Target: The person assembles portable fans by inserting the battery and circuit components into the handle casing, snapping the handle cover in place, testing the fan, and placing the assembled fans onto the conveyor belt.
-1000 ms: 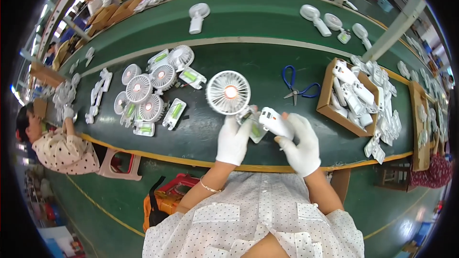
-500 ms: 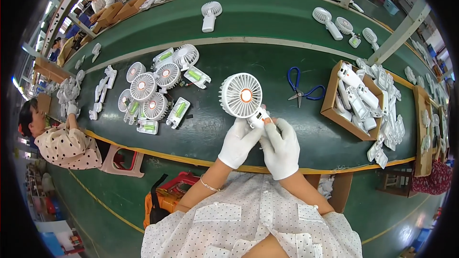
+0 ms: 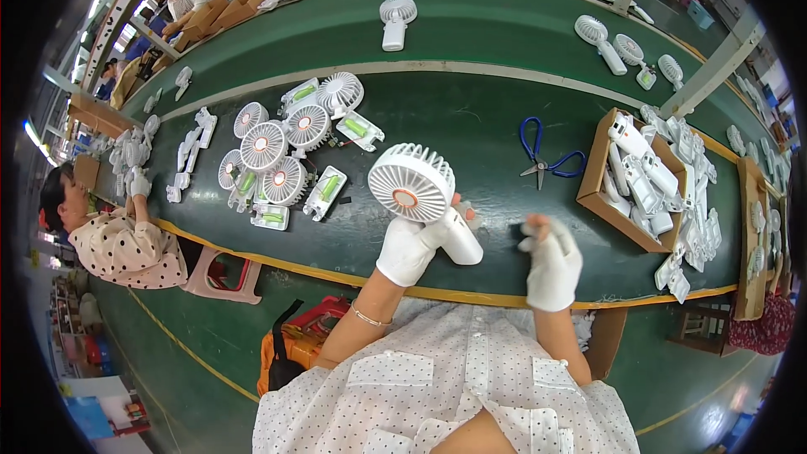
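My left hand, in a white glove with bare fingertips, is closed around the handle of a white handheld fan. The round fan head tilts up to the left, its centre ringed in orange, and the smooth handle points down to the right. My right hand, gloved too, hovers apart from the fan over the table's front edge. Its fingers are loosely bent and a little blurred, with nothing seen in them. Beyond it lie pliers-like cutters with blue handles, spread apart on the dark green table.
Several opened fans with green cells lie clustered at left. A cardboard box of white casings stands at right, with loose casings beside it. Behind runs a green belt carrying fans. A co-worker sits at far left.
My right hand has let go of the fan and moved right. In my left hand the fan has turned, so its handle now shows pointing down to the right. The view has shifted slightly.
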Demonstrator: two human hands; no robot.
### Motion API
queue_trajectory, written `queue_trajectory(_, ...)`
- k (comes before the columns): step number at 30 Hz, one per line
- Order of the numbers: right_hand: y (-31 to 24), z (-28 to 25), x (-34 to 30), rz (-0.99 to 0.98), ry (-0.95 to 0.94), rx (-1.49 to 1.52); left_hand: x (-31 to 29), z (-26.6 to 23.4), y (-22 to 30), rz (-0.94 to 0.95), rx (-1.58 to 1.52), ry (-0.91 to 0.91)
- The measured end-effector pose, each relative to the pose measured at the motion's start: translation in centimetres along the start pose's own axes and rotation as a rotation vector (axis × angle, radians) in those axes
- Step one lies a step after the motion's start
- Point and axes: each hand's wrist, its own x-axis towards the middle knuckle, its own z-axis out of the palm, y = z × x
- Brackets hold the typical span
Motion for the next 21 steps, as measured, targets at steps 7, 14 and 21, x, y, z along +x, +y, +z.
queue_trajectory(7,-0.7,1.8,-1.1,0.181,-0.728,-0.613,-0.4,1.1,0.2,-0.127,0.507,-0.142)
queue_trajectory(14,-0.7,2.5,-1.1,0.392,-0.61,-0.416,-0.2,3.0,0.9,-0.245,0.328,-0.137)
queue_trajectory(21,-0.5,2.5,-0.6,0.487,-0.621,-0.268,0.7,2.9,1.0,-0.303,0.379,-0.098)
